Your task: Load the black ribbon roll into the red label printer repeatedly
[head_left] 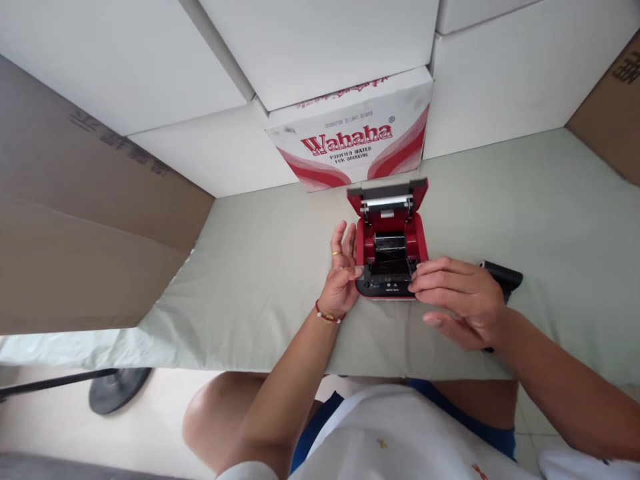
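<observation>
A small red and black machine that looks like a label printer [391, 291] sits on the cloth with its lid raised. Inside lies a roll of glossy black ribbon or film [390, 245], with a dark sheet stretching toward the front. My left hand [342, 270] grips the printer's left side, thumb on the front corner and fingers along the wall. At the right front edge, the fingertips of my right hand [457, 293] touch the printer; its fingers are extended and the thumb stands apart. Partly hidden behind that hand is a black object [503, 275], perhaps another roll.
A pale green cloth [260, 287] covers the table. Behind the printer stands a Wahaha water carton [350, 143] against white boxes [500, 93]. Brown cardboard boxes flank the left [90, 213] and right [610, 113]. A black round stand base [120, 390] is on the floor.
</observation>
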Demonstrator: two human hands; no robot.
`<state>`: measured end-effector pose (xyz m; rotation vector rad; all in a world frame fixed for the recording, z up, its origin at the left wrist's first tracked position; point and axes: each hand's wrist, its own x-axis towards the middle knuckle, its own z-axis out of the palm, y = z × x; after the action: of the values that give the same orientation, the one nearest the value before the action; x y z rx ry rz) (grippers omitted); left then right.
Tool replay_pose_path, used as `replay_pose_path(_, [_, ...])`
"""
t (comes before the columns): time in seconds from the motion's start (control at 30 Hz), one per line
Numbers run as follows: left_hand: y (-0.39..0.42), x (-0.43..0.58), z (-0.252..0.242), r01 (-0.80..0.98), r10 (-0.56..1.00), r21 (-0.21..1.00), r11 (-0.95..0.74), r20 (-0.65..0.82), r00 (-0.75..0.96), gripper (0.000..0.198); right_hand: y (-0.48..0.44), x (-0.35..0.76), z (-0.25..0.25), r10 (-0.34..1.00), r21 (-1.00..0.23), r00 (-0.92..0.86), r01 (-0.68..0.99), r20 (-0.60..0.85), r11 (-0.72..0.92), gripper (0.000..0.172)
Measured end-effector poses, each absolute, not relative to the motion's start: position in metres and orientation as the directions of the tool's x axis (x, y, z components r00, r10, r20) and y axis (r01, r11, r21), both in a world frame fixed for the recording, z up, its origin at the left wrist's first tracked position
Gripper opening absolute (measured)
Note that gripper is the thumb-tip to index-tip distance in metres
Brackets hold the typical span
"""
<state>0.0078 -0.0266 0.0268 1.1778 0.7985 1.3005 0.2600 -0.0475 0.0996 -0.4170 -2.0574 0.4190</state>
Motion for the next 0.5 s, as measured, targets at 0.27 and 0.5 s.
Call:
replay_pose_path(0.27, [-0.024,0.014,0.030,-0.527,0.983,0.850,-0.028,0.120,0.142,0.077,-0.018,0.249,0.151,0.797,-0.655,-0.400,0.459,0.452,0.601,0.032])
replay_pose_path(0.5, [-0.022,0.011,0.033,-0.538,0.980,0.843,-0.001,0.109,0.169,0.075,0.027,0.197,0.160,0.868,-0.036,-0.468,0.882,-0.166,0.469,0.026])
